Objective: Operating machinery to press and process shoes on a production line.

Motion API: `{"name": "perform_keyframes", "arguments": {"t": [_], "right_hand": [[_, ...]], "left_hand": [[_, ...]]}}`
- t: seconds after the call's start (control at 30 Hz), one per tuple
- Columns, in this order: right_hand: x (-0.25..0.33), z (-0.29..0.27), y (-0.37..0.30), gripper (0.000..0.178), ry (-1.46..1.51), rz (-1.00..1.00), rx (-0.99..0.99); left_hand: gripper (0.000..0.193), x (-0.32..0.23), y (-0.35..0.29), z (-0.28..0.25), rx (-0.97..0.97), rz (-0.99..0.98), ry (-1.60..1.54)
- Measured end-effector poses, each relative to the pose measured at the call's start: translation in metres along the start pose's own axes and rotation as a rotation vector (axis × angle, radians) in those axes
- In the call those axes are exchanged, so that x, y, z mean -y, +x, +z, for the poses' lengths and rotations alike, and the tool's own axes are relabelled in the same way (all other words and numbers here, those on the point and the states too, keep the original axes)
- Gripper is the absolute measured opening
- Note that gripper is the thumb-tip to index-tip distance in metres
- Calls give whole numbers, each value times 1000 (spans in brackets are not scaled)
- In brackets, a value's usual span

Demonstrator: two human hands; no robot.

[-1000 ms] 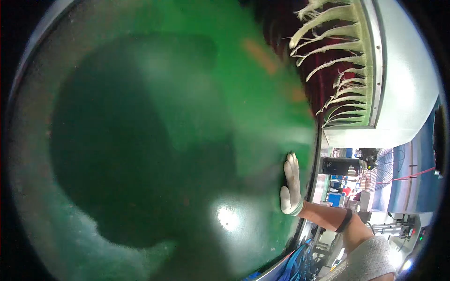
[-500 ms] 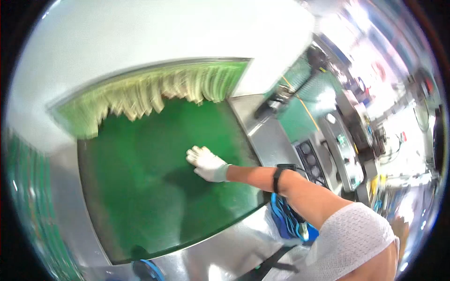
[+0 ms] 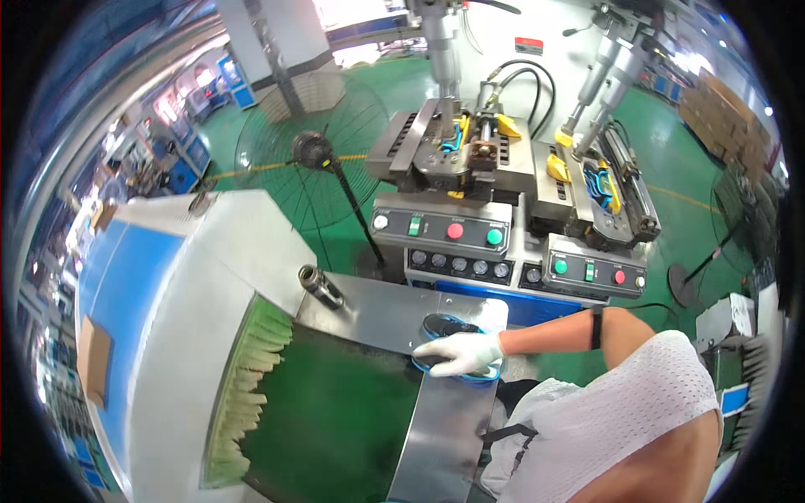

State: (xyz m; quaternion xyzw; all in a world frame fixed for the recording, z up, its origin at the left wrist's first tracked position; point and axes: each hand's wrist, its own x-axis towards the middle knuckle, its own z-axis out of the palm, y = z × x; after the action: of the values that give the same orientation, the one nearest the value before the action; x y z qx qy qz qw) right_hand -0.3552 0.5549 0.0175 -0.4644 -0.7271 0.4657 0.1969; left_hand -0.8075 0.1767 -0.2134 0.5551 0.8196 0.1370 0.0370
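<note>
Head view, clock read from its middle. Right hand [image 3: 461, 352] at five o'clock, in a white glove, laid over a dark shoe-like item [image 3: 441, 324] with blue edging. Fingers extended toward nine o'clock across its top; cannot tell whether gripping or only resting. Dark parts showing on two sides of the glove; cannot tell if one item or two. One black band [image 3: 596, 327] around the bare arm, one white mesh sleeve [image 3: 646, 402] at four o'clock.

Counted beyond: two control panels [image 3: 436, 239], at twelve and two o'clock from the hand, with four buttons or switches apiece; at least six round gauges [image 3: 459, 263] below; two press stations above, both with blue pieces [image 3: 598, 186] and yellow parts [image 3: 508, 127]. Two standing fans [image 3: 313, 151], at eleven and three o'clock. One metallic cylinder [image 3: 321, 287], tilted, at ten o'clock from the hand.

Under the item, a shiny steel ledge [image 3: 377, 306], bordering a smooth green belt [image 3: 335, 419] at six to seven o'clock. At eight, a white housing [image 3: 184, 335] with a pale frayed fringe [image 3: 243, 394] and one small carton [image 3: 94, 360]. Around, a workshop with green floor [image 3: 570, 366], yellow lines and stacked cartons [image 3: 725, 117] at two o'clock.
</note>
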Motion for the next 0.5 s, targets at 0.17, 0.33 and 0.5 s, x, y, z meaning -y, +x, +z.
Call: {"name": "perform_keyframes", "arguments": {"t": [0.17,0.33,0.5], "right_hand": [[-49,-85,-92,64,-21,71,-477],[-41,-145,-100,65,114,82,-546],[-82,-181,-132,61,233,113,-658]], "left_hand": [[40,-185,74,-19,208,-405,-393],[41,-240,133,39,252,-192,-447],[44,-298,183,73,287,-5,-421]]}}
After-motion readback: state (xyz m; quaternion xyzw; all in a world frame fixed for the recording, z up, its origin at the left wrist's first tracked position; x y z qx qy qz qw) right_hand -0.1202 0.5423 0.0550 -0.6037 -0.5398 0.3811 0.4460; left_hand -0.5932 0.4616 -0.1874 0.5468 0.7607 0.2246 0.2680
